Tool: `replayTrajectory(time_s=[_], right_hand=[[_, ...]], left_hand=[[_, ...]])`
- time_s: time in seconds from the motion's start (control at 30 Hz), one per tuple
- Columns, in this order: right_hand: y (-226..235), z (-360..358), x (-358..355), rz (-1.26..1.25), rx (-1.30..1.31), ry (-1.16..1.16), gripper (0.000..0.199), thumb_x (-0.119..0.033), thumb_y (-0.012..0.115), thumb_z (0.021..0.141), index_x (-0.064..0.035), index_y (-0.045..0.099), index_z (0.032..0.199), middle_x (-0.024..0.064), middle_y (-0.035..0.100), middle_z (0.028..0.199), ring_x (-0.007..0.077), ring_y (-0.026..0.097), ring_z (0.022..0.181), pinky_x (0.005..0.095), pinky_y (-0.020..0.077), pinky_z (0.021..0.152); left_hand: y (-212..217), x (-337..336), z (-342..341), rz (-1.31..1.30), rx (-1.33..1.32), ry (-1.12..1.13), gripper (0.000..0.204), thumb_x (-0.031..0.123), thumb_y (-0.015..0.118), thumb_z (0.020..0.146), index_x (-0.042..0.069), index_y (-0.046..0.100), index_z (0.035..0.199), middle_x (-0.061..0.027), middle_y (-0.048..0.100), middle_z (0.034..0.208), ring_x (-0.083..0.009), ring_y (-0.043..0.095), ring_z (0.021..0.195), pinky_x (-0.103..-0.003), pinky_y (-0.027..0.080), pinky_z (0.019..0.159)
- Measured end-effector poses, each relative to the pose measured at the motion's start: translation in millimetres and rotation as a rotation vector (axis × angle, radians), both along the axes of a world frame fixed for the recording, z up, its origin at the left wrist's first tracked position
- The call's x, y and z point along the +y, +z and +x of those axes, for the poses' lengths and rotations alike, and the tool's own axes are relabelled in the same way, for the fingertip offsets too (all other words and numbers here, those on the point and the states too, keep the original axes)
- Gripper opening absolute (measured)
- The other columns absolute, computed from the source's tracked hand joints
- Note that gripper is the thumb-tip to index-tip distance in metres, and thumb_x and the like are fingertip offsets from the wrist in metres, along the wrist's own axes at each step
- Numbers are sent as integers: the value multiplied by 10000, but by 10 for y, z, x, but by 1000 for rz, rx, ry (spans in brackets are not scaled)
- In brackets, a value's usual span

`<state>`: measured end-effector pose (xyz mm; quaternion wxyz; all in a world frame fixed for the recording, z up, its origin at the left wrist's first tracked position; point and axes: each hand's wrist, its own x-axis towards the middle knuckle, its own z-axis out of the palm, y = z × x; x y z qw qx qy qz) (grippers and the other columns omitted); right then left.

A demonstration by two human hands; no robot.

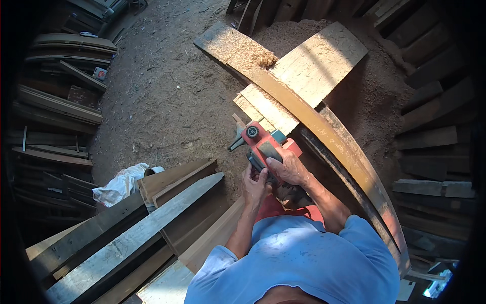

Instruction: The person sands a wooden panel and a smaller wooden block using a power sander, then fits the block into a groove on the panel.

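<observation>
A red and black electric planer [264,150] with a round dark knob is held tilted in front of my body. My right hand [292,168] is closed round its dark handle. At its near left side, my left hand [254,186] has its thumb and fingers closed on the planer's edge; the fingertips are partly hidden. Just beyond the planer lies a long wooden plank [324,126], with wood shavings [243,48] heaped on its far end. A wide pale board [320,65] crosses under it, and smaller pale boards [268,109] lie nearest the planer.
Stacked planks [136,230] stand at my lower left, beside a white plastic sack [121,185]. More timber [66,104] is piled along the left, and upright boards [430,137] line the right. The dirt floor [162,86] carries scattered chips.
</observation>
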<state>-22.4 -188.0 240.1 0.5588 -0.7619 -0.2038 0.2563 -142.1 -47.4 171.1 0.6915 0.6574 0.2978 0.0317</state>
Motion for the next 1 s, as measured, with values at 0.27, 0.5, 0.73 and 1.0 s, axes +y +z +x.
replayTrajectory(time_s=[0.27,0.5,0.73,1.0], right_hand=[[-120,119,-196,-35,55,-63,611,-533,686,872,47,639,1060,204,676,961,316,681,895,427,520,831],[-228,665,364,-93,40,-17,652,-551,683,858,44,637,1121,242,700,977,370,702,912,454,531,843],[0,1249,1017,-58,39,45,594,-445,682,904,-30,587,1319,241,699,1090,343,684,1011,425,518,902],[-186,564,163,-76,75,4,610,-490,678,893,23,615,1217,227,686,1075,337,673,1014,430,503,912]], left_hand=[[-249,-237,258,324,68,-58,522,275,767,890,30,607,1322,-134,626,1036,-230,628,887,-357,521,778],[-135,286,824,91,-122,4,394,232,696,979,11,608,1293,-117,670,1129,-189,667,947,-350,532,797],[-209,973,1388,-12,-149,33,376,251,693,991,18,620,1277,-25,685,981,-114,628,851,-287,506,750],[-102,56,695,95,-87,20,404,252,694,985,7,610,1294,-57,683,1115,-132,650,973,-291,510,836]])
